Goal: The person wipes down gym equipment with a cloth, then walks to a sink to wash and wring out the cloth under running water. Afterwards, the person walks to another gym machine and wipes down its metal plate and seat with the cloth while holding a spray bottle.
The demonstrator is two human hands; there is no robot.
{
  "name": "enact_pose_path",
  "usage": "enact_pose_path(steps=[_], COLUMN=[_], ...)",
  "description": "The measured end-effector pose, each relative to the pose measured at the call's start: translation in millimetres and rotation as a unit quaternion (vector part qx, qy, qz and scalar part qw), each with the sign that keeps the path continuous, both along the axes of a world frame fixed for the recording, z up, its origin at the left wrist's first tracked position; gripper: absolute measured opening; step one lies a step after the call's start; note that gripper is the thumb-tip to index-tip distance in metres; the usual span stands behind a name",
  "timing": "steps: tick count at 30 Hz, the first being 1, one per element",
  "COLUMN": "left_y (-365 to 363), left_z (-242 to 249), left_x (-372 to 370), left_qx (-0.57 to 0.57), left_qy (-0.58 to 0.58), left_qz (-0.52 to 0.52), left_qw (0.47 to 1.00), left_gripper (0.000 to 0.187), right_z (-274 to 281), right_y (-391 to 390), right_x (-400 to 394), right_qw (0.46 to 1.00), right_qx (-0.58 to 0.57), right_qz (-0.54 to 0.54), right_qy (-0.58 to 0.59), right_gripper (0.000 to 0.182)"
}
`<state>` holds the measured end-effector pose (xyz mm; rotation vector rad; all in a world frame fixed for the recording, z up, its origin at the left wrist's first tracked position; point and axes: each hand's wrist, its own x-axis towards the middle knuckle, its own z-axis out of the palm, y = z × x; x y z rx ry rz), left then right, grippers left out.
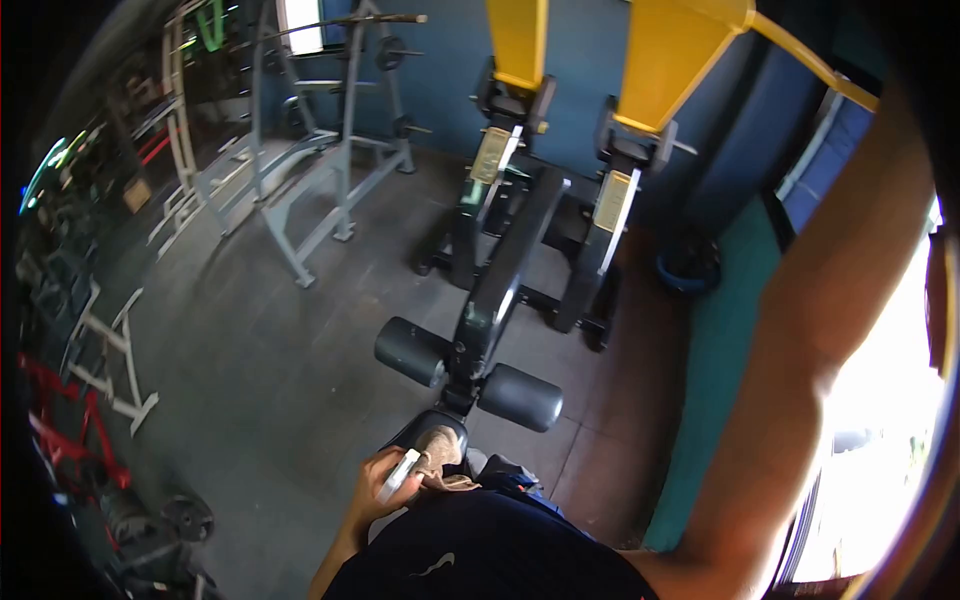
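Observation:
My left hand (376, 488) is low in front of my body, its fingers wrapped round a small white, flat-sided object (399, 476). A crumpled brown cloth (438, 452) lies against that hand, over the black padded seat (420, 425) of an exercise machine. Just ahead of the seat are two black roller pads (522, 396), one on each side of the machine's black centre post (497, 290). My right arm (790, 350) is raised along the right side, with its hand out of view beyond the top right.
Yellow machine arms (675, 60) hang ahead, above black frames. A grey barbell rack (345, 150) stands ahead left. White and red equipment frames (95, 420) and a weight plate (188, 518) are at left. A blue-rimmed bin (688, 275) sits by the teal wall (725, 310).

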<state>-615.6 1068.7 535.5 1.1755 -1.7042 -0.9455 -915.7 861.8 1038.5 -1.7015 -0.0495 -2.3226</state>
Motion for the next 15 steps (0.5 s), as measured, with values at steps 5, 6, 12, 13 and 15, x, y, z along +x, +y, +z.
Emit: enact_pose_path(steps=[5, 6, 12, 13, 15], left_y=[-18, -21, -16, -11, -3], left_z=[4, -2, 1, 0, 2], left_x=[-17, -21, -46, -47, -49], left_qx=[0.011, -0.005, 0.074, 0.104, 0.122], left_qy=[-0.009, -0.002, 0.071, 0.101, 0.110], left_qz=[0.029, 0.035, 0.117, 0.133, 0.169], left_qw=[0.999, 0.999, 0.988, 0.980, 0.972], left_gripper=[0.022, 0.024, 0.021, 0.023, 0.025], right_z=[28, 29, 17, 12, -4], right_y=[-74, -86, -125, -114, -108], right_x=[22, 24, 29, 27, 21], right_qw=[0.994, 0.991, 0.964, 0.961, 0.953], right_qx=[0.010, 0.009, -0.009, -0.023, -0.026], right_qz=[-0.027, -0.044, -0.137, -0.154, -0.174], right_qy=[0.107, 0.129, 0.229, 0.230, 0.247], right_gripper=[0.026, 0.026, 0.024, 0.024, 0.024])
